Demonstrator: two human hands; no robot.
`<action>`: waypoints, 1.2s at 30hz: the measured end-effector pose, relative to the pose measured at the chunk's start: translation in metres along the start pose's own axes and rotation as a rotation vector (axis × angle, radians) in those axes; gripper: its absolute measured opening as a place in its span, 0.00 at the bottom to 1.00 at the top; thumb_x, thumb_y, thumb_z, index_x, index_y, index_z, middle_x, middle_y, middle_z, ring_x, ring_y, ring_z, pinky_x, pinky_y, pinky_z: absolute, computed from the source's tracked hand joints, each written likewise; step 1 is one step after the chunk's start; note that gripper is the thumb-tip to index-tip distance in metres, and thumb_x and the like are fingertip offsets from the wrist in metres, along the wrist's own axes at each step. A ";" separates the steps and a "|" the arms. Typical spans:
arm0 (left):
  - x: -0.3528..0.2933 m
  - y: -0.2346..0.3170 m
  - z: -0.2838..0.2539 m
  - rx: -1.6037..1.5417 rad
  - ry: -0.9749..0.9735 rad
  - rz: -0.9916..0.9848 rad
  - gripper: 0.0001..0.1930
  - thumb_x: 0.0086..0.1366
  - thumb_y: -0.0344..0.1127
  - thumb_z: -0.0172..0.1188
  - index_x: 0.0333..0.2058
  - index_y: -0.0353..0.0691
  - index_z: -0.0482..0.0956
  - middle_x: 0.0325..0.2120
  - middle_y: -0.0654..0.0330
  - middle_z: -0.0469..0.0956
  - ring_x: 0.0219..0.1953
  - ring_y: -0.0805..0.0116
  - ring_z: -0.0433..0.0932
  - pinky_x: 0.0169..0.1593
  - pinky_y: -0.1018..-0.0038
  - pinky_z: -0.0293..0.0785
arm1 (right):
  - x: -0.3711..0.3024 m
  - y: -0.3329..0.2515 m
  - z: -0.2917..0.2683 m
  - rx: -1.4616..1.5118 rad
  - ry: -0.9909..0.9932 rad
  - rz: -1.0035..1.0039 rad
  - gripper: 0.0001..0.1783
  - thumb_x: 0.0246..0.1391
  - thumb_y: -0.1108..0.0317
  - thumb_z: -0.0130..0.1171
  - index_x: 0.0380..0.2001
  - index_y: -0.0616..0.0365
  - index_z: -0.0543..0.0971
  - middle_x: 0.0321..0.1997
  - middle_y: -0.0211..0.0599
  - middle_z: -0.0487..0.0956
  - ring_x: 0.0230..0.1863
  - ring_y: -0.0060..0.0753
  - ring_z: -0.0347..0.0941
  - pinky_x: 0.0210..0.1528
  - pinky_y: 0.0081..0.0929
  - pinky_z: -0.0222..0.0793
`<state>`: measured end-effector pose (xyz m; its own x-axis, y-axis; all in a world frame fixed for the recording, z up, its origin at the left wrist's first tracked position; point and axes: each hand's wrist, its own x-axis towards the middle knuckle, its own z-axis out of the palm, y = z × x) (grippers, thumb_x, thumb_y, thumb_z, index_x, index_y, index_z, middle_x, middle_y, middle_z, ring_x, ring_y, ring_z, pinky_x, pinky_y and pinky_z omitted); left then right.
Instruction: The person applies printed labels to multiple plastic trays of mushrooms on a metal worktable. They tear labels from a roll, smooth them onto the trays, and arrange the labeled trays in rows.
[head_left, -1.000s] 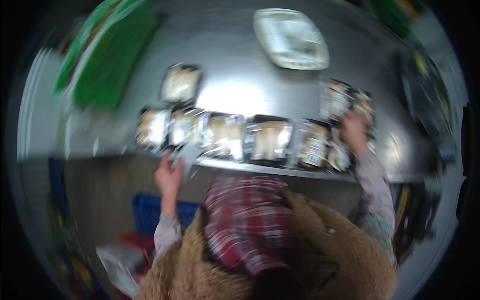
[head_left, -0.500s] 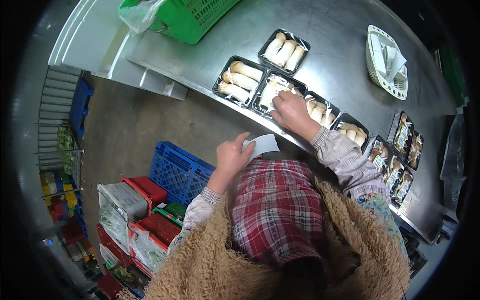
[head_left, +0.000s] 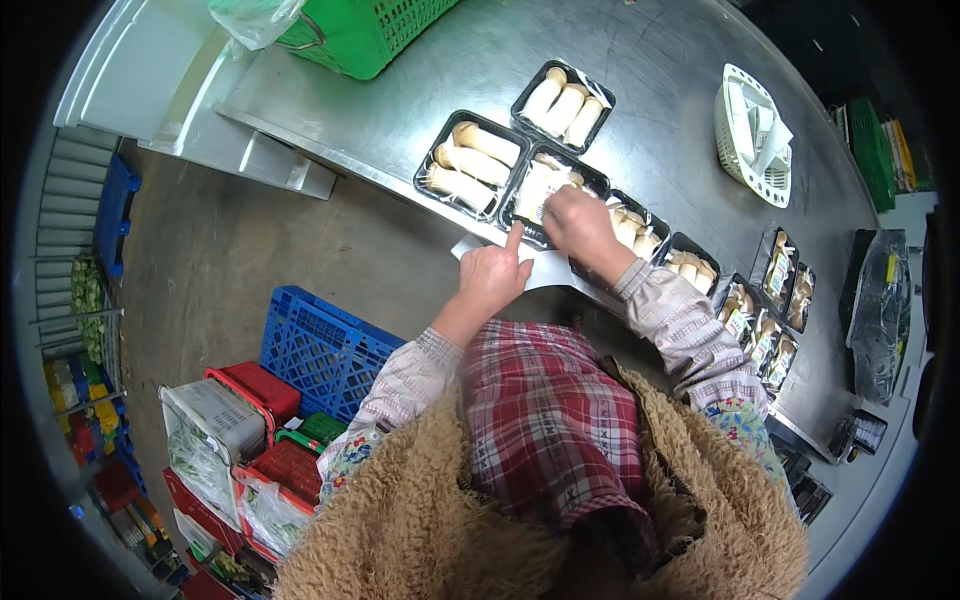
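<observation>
My left hand is at the table's front edge, its index finger stretched out to the near rim of a black tray of mushrooms. A white paper sheet is held in that hand, partly behind the fingers. My right hand lies over the right side of the same wrapped tray, its fingers curled and pressed down beside a pale printed label. What its fingertips hold, if anything, is hidden. To the left sits another mushroom tray, and behind is a third tray.
More mushroom packs run rightward along the metal table; several at the far right bear labels. A white basket holds papers. A green crate stands at the far left. A blue pallet and red crates are on the floor.
My left hand has moved up and right with the white sheet, and its index finger now reaches the tray. My right hand stays over the tray. The whole view has shifted slightly.
</observation>
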<state>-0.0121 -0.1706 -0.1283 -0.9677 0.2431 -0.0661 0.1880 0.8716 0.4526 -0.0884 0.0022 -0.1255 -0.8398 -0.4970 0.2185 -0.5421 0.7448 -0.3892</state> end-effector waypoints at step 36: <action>0.010 0.000 0.011 0.000 -0.016 -0.128 0.35 0.57 0.50 0.58 0.59 0.36 0.65 0.12 0.52 0.75 0.17 0.52 0.77 0.24 0.58 0.72 | 0.002 0.000 0.008 -0.078 0.031 -0.176 0.06 0.39 0.71 0.57 0.20 0.62 0.74 0.24 0.45 0.72 0.27 0.47 0.72 0.29 0.39 0.70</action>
<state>-0.0201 -0.1633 -0.1384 -0.9810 0.1369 -0.1371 0.0636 0.8958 0.4399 -0.0901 -0.0021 -0.1324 -0.7319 -0.6093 0.3051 -0.6801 0.6808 -0.2720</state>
